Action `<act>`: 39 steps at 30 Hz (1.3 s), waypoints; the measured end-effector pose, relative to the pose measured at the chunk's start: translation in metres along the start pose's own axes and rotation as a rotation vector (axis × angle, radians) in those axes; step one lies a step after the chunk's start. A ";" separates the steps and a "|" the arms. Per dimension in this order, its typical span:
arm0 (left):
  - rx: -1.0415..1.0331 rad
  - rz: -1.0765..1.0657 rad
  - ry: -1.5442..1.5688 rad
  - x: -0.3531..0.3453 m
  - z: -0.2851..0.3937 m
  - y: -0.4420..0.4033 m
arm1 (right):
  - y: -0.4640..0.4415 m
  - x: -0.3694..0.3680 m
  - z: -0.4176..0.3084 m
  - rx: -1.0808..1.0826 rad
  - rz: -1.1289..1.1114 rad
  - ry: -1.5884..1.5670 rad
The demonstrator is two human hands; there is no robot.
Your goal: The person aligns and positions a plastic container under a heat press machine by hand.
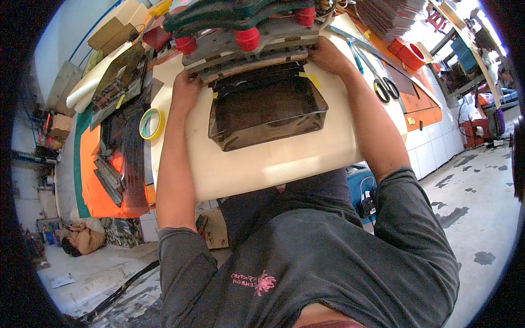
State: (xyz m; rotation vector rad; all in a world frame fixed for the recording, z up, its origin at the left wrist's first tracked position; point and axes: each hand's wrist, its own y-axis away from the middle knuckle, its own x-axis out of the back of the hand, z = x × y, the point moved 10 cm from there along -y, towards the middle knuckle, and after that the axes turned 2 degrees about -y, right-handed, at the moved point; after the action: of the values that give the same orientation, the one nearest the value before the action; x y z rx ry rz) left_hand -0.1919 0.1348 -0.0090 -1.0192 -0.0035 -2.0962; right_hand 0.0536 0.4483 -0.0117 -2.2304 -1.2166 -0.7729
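Beside the wooden board (254,65), left hand (186,88) curled, right hand (330,57) half-hidden, grips unclear; blurry pink lettering (244,280).

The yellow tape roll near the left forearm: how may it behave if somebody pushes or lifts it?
If pushed, the yellow tape roll would probably slide rather than roll, as it seems to lie flat. Its open middle suggests a light, easy lift. It likely keeps its shape, as no dent shows.
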 end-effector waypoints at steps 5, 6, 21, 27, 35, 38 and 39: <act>0.022 -0.038 -0.025 -0.004 -0.008 -0.002 | -0.003 0.002 0.001 0.063 0.025 0.067; 0.023 -0.033 -0.004 -0.002 0.001 0.001 | -0.001 0.003 -0.001 0.040 0.002 0.072; -0.034 0.016 -0.025 -0.002 -0.011 -0.004 | 0.005 0.008 -0.011 0.170 0.086 0.037; -0.014 0.031 -0.021 0.002 -0.001 0.000 | 0.008 0.012 -0.013 0.136 0.115 0.023; 0.041 0.010 -0.059 0.000 -0.008 -0.001 | 0.006 0.010 -0.012 0.152 0.110 0.029; 0.042 -0.014 -0.009 -0.004 -0.012 -0.003 | 0.006 0.009 -0.005 0.098 0.102 0.006; 0.036 -0.013 -0.015 -0.004 -0.013 -0.004 | 0.002 0.006 0.000 0.097 0.091 0.003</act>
State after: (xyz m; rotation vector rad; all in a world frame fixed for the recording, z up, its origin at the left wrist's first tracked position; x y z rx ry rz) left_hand -0.2015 0.1361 -0.0195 -1.0156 -0.0550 -2.0925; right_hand 0.0581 0.4511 -0.0082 -2.1885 -1.1189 -0.6681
